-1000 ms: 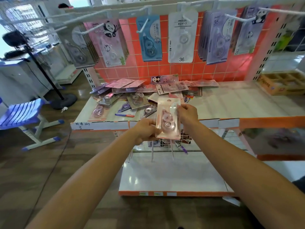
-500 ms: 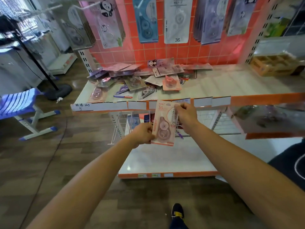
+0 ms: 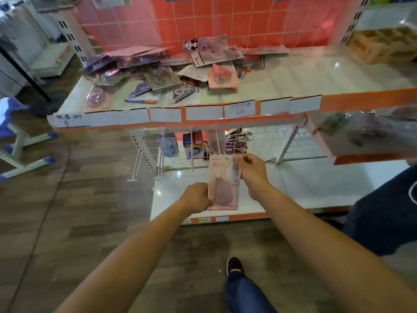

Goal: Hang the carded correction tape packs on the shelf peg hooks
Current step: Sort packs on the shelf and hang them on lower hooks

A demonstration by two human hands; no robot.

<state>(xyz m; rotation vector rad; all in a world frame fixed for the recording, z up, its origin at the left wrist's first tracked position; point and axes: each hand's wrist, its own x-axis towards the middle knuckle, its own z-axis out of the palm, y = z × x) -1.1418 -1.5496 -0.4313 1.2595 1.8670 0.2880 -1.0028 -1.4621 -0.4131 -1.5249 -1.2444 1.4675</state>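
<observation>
A pink correction tape pack (image 3: 222, 184) is gripped low on its edge by the left hand (image 3: 197, 197) and pinched up top by the right hand (image 3: 251, 171), right at a peg hook (image 3: 217, 143) under the shelf (image 3: 293, 84).

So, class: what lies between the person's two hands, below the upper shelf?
In the head view, a pink carded correction tape pack: the left hand grips its lower left edge, and the right hand pinches its upper right edge.
</observation>
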